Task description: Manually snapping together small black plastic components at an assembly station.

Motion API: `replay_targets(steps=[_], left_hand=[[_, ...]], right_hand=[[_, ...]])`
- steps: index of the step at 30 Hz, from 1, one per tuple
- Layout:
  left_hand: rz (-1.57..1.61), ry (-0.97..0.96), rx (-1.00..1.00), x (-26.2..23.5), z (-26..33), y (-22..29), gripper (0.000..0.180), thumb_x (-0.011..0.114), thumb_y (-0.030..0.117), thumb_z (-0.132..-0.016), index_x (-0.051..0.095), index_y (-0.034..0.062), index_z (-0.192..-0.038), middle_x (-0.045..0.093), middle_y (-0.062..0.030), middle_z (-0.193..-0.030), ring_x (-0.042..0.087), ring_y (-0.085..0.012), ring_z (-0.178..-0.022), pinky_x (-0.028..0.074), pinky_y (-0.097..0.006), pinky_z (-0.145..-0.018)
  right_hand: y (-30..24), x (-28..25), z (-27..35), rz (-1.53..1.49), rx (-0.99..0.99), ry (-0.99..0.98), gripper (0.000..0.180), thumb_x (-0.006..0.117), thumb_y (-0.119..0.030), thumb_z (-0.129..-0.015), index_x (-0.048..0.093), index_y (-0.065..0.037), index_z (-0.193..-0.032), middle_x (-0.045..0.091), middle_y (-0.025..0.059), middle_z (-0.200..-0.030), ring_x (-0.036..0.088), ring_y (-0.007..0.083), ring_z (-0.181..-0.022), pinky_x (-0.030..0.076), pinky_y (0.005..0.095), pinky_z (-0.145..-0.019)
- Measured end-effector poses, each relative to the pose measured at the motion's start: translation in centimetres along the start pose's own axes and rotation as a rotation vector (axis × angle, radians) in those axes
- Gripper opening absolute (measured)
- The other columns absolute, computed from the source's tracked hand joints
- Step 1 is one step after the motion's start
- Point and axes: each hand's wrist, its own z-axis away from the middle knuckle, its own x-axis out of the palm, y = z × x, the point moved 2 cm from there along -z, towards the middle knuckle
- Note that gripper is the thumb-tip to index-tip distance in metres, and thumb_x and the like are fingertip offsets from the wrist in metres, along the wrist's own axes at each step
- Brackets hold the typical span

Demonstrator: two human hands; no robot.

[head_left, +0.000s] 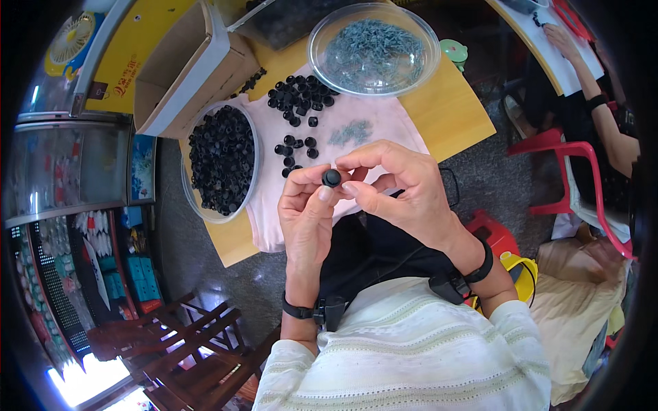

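Note:
Between the thumb and fingers of my left hand (301, 212) is a small round black cap (332, 178), held over the table's near edge. My right hand (408, 192) comes in from the other side, its thumb and index finger closed right beside the cap. Whatever those right fingertips hold is too small to make out. Just beyond my hands, loose black caps (299, 96) lie in a pile and a few smaller groups on a pink cloth (267, 212). A little heap of thin grey-green pieces (351, 133) rests on the same cloth.
A clear tub (214, 218) full of black caps stands at left, beside an open cardboard box (179, 75). A clear bowl (373, 88) of grey-green pieces sits at the far side of the wooden table (466, 123). At right, another person's arm (582, 72) reaches over a white table near a red chair (548, 142).

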Motion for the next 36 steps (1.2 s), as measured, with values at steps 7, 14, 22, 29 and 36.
replay_targets(steps=[7, 14, 22, 29, 36], left_hand=[[-0.364, 0.011, 0.124, -0.1, -1.2, 1.2, 0.026, 0.064, -0.010, -0.084, 0.062, -0.0022, -0.109, 0.065, -0.0110, -0.107, 0.065, -0.0164, -0.094, 0.055, -0.031, -0.083], [-0.581, -0.081, 0.114, 0.2, -2.5, 2.3, 0.034, 0.064, -0.013, -0.083, 0.062, -0.0038, -0.115, 0.062, -0.0123, -0.112, 0.065, -0.0154, -0.093, 0.055, -0.024, -0.079], [-0.659, -0.169, 0.191, 0.7, -3.0, 2.7, 0.031, 0.066, -0.013, -0.081, 0.064, -0.0046, -0.111, 0.062, -0.0127, -0.110, 0.065, -0.0161, -0.094, 0.055, -0.024, -0.079], [-0.549, -0.200, 0.098, 0.9, -2.4, 2.8, 0.032, 0.067, -0.012, -0.081, 0.063, -0.0058, -0.112, 0.063, -0.0125, -0.107, 0.066, -0.0174, -0.092, 0.055, -0.026, -0.081], [-0.612, -0.193, 0.149, 1.2, -2.0, 2.8, 0.033, 0.068, -0.014, -0.080, 0.064, -0.0047, -0.111, 0.064, -0.0117, -0.108, 0.065, -0.0176, -0.094, 0.054, -0.026, -0.083]], right_hand=[[0.1, -0.6, -1.2, 0.305, -0.153, 0.007, 0.021, 0.068, -0.001, -0.079, 0.067, 0.000, -0.100, 0.065, 0.0088, -0.092, 0.066, 0.0143, -0.073, 0.056, 0.0233, -0.060], [-0.1, -1.2, -2.2, 0.316, -0.124, -0.034, 0.021, 0.068, -0.002, -0.078, 0.068, 0.001, -0.099, 0.066, 0.0084, -0.085, 0.065, 0.0126, -0.069, 0.054, 0.0230, -0.058], [-0.3, -1.8, -2.1, 0.261, -0.075, -0.050, 0.019, 0.068, -0.003, -0.082, 0.068, 0.003, -0.100, 0.067, 0.0083, -0.084, 0.066, 0.0096, -0.071, 0.054, 0.0217, -0.057], [-0.5, -2.0, -1.4, 0.029, 0.109, -0.117, 0.017, 0.065, -0.004, -0.087, 0.068, 0.004, -0.101, 0.067, 0.0082, -0.085, 0.065, 0.0088, -0.068, 0.053, 0.0199, -0.057], [-1.1, -1.8, -1.3, 0.252, -0.001, -0.093, 0.015, 0.066, -0.001, -0.082, 0.067, 0.004, -0.095, 0.067, 0.0088, -0.082, 0.065, 0.0098, -0.067, 0.052, 0.0219, -0.057]])
